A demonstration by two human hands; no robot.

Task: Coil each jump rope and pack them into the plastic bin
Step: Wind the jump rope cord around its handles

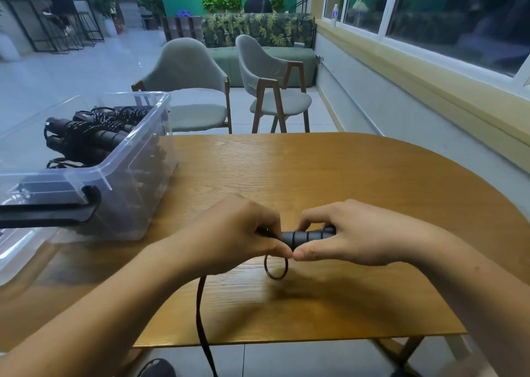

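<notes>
Both my hands hold one black jump rope over the wooden table (344,181). My left hand (229,233) grips the left end of its ribbed black handle (304,237), and my right hand (352,236) pinches the right part of that handle. A small loop of black cord (276,267) hangs under my thumbs. A longer stretch of rope (200,319) drops off the table's front edge. The clear plastic bin (120,173) stands at the left, with several coiled black jump ropes (94,135) inside.
The bin's black latch (51,207) and clear lid (17,256) lie at the near left. Two grey chairs (200,90) stand beyond the table. A wall with windows runs along the right. Two people sit far behind.
</notes>
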